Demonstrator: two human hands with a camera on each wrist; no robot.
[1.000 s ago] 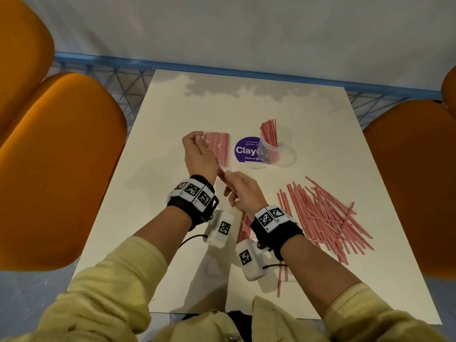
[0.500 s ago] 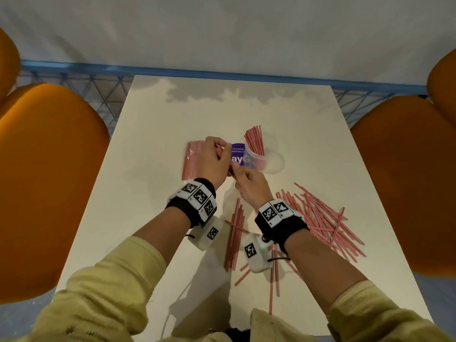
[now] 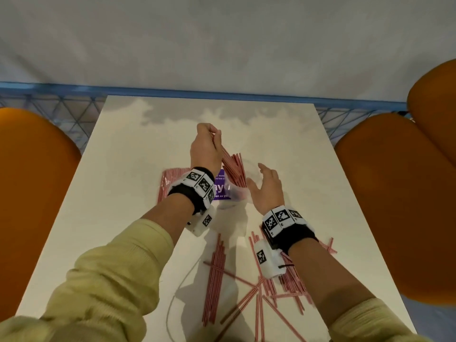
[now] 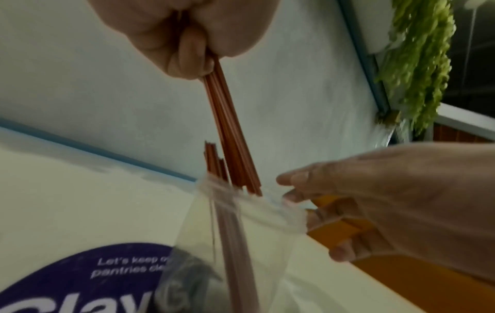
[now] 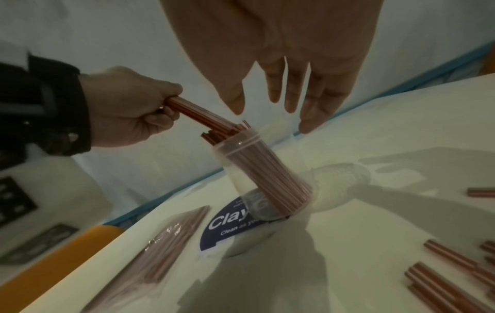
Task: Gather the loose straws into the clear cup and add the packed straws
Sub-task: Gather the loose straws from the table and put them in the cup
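Red straws [image 4: 230, 135] are pinched in a bunch by the left hand [image 3: 206, 149], their lower ends inside the clear cup [image 5: 263, 175] mid-table. The right hand [image 3: 267, 187] hovers beside the cup, fingers spread, holding nothing. Packed straws [image 5: 171, 239] lie left of the cup.

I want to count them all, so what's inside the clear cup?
The clear cup holds a leaning bunch of red straws, and the left hand is pushing more in. Through the blurry wall they can't be counted, and the bottom stays unclear.

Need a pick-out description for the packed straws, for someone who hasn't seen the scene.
On the white table, find the purple sticker beside the clear cup. The packed straws lie flat just left of it: one neat bundle sealed in clear wrap, unlike the loose straws scattered nearer the person.
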